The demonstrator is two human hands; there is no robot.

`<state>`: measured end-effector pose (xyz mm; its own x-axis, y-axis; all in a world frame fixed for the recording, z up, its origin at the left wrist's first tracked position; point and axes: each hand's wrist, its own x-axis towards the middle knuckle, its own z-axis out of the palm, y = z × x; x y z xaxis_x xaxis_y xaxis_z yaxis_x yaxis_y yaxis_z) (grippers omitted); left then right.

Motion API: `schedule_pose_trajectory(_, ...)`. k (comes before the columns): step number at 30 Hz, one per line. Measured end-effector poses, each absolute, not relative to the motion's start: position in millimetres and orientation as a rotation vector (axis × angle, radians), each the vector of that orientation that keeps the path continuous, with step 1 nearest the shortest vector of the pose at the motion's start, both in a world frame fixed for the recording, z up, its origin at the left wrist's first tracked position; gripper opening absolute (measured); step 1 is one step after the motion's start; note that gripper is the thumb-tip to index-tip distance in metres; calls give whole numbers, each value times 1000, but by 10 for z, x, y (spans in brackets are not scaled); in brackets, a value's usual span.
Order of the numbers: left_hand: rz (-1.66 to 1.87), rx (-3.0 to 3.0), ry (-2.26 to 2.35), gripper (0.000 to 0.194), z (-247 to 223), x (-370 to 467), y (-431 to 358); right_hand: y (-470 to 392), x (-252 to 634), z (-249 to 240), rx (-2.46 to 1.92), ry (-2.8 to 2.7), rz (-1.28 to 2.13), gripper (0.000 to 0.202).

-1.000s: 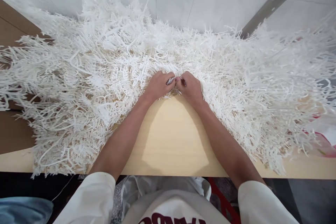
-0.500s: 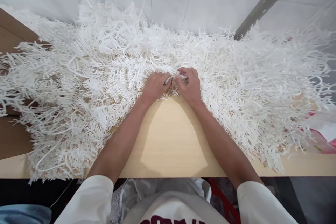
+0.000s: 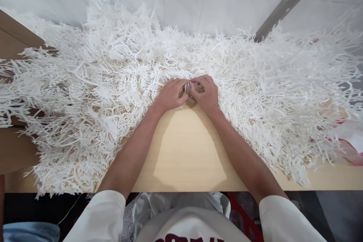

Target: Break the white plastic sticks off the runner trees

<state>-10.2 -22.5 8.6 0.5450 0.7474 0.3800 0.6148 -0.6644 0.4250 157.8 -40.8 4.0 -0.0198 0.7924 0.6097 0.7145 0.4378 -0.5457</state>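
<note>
A large heap of white, thin, branching plastic sprigs point(image 3: 119, 56) covers most of the table. At its front middle edge, my left hand point(image 3: 172, 93) is closed, thumb and fingertips pinched on small white sprigs. My right hand point(image 3: 206, 92) is curled close beside it, its thumb and forefinger pinched at the same small white bits. The fingertips of both hands nearly touch. What lies exactly between them is small and partly hidden by the fingers.
The pale wooden table point(image 3: 191, 151) shows bare between my forearms. Brown cardboard boxes point(image 3: 17, 151) stand at the left. A clear and red plastic bag point(image 3: 347, 151) lies at the right edge. Behind the heap are a tiled wall point(image 3: 184, 3) and a slanted grey metal bar point(image 3: 289, 3).
My left hand has shifted slightly right, so its fingertips now meet those of my right hand. My right hand has stayed almost in place, with its fingers a little more closed.
</note>
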Motion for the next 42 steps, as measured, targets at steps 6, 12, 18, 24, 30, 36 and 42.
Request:
schedule_pose_trajectory(6,763,2501,1185,34,59,-96,-189,-418,1587,40,-1308,-1693,27,13)
schedule_pose_trajectory(12,777,2615,1259,28,21,-77,-164,-389,1589,38,-1353,-1760,301,28)
schedule_pose_trajectory(18,767,2685,1244,31,-41,-104,-122,-362,1577,43,-1475,-1803,386,27)
schedule_pose_trajectory(24,916,2777,1235,27,-120,-84,-85,-381,1551,102,-1525,-1798,438,21)
schedule_pose_trajectory(30,975,2872,1218,21,-140,-44,-113,-417,1565,144,-1439,-1699,492,9)
schedule_pose_trajectory(36,916,2804,1147,20,-110,-16,-141,-449,1538,170,-1487,-1721,372,11)
schedule_pose_trajectory(42,933,2653,1440,19,-88,-47,-112,-488,1546,138,-1541,-1842,252,18)
